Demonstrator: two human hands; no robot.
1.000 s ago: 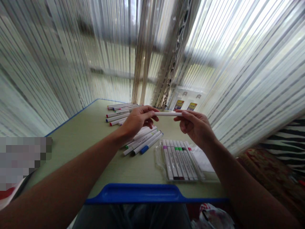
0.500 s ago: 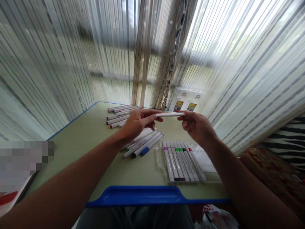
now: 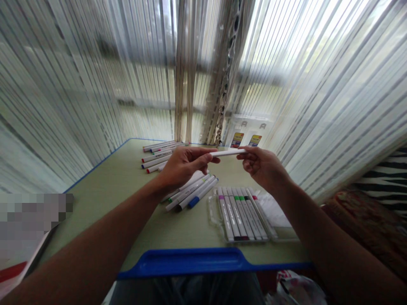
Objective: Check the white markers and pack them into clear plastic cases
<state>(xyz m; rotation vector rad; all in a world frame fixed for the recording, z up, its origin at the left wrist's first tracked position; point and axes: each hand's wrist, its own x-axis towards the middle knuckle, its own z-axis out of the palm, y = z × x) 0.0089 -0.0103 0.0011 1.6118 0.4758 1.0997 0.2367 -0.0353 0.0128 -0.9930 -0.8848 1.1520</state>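
A white marker (image 3: 227, 152) is held level above the table, pinched at both ends. My left hand (image 3: 187, 166) is closed on its left end and my right hand (image 3: 261, 166) on its right end; both ends are covered by fingers. Below them, a clear plastic case (image 3: 213, 215) lies opened out, with a row of several white markers (image 3: 239, 218) in its left half, banded purple, green, black and red. Loose markers (image 3: 193, 192) lie beneath my left hand, one with a blue cap. Another group of markers (image 3: 155, 159) spreads behind that hand, partly hidden by it.
The pale table (image 3: 104, 186) has a blue rim and a blue pen trough (image 3: 193, 259) at its front. A clear case with yellow labels (image 3: 244, 133) stands at the back against striped curtains (image 3: 143, 76). A plastic bag (image 3: 299, 290) sits below the front right edge.
Both hands keep hold of the same marker, nearly in place. Its right end sits slightly higher than before. The view has shifted a little.
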